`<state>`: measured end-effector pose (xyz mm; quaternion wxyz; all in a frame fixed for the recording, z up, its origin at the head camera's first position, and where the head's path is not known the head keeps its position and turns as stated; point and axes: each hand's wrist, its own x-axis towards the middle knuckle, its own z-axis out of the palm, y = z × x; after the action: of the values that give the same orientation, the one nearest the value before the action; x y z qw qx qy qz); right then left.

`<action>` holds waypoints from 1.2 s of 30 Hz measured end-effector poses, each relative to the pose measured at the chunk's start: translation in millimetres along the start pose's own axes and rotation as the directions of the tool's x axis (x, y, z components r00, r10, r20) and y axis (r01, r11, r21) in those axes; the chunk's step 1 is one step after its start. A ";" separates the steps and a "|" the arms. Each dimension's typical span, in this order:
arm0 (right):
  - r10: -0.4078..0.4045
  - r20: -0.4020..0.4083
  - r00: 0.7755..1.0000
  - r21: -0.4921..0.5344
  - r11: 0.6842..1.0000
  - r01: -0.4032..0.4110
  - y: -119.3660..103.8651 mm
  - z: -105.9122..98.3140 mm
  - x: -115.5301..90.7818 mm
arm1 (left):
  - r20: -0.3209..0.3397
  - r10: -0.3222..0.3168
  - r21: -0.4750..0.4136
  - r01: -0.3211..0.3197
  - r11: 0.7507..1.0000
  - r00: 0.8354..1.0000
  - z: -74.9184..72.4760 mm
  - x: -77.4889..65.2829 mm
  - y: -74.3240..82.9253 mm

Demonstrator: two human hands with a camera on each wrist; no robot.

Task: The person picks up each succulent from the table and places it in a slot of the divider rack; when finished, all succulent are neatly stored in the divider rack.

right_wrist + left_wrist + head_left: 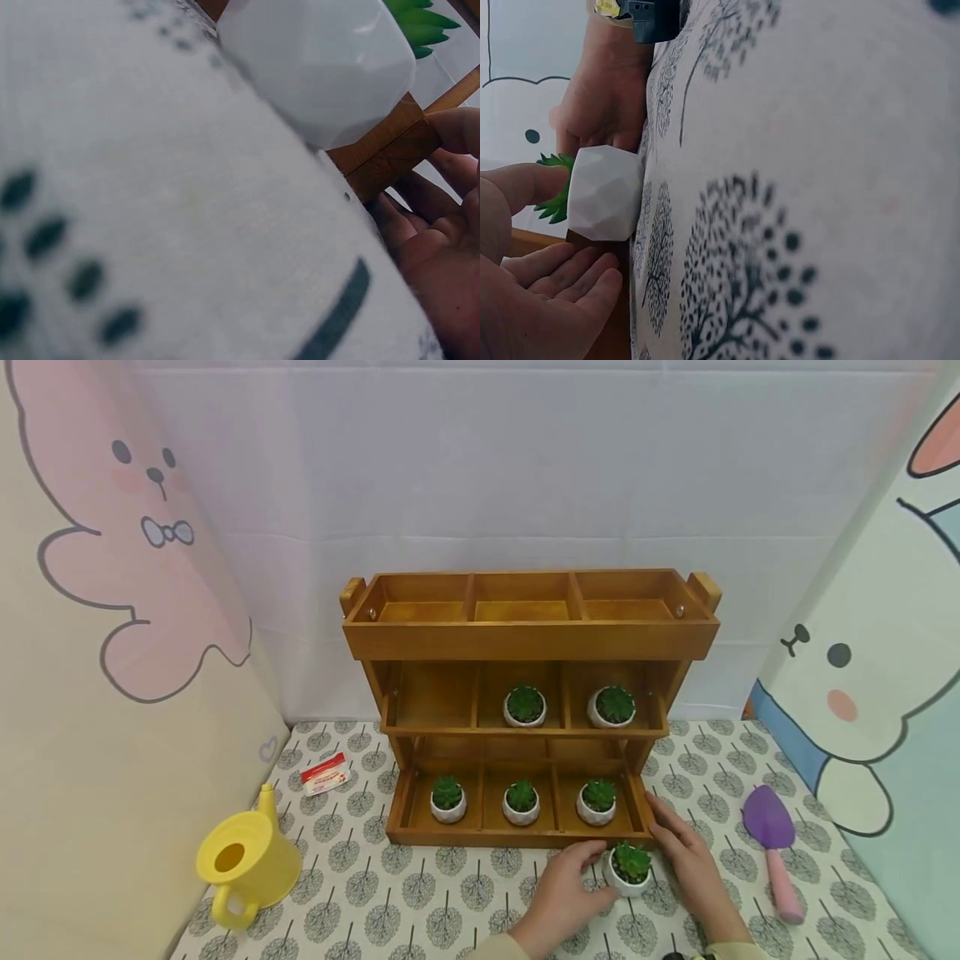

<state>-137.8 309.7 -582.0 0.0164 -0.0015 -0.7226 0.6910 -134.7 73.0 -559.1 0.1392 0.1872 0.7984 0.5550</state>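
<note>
A small succulent in a white faceted pot (628, 870) stands on the patterned cloth before the wooden shelf's (525, 841) lower right corner. My left hand (566, 893) is at the pot's left side, thumb and fingers spread apart. In the left wrist view its thumb (544, 184) overlaps the green leaves, and the loosely extended fingers lie beside the white pot (605, 193). My right hand (692, 864) grips the shelf's lower right corner. The right wrist view shows that thumb (456, 129) on the wooden corner (394, 146), with the other fingers partly hidden behind it.
Three potted succulents (521, 802) sit in the bottom tier and two (525, 706) in the middle tier. A yellow watering can (251, 860) and a red-and-white packet (326, 775) lie left. To the right is a purple trowel (769, 822) with a pink handle. Cloth walls surround the table.
</note>
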 end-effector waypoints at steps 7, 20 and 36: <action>-0.003 -0.005 1.000 -0.007 1.000 0.003 1.6 -0.2 0.1 | -0.018 0.032 0.043 -0.031 0.999 0.999 5.9 1.7 1.3; 0.018 -0.026 1.000 -0.034 0.999 -0.019 -0.3 0.0 0.4 | 0.017 -0.014 0.102 0.012 0.995 1.000 18.8 10.2 7.1; 0.023 -0.012 1.000 0.007 1.000 -0.023 0.3 -1.2 1.4 | 0.038 -0.020 0.140 0.014 0.990 0.999 31.9 19.0 10.8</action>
<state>-139.2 310.9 -582.2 0.0129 -0.0138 -0.7200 0.6937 -136.4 111.6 -560.2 0.1460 0.2004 0.8342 0.4926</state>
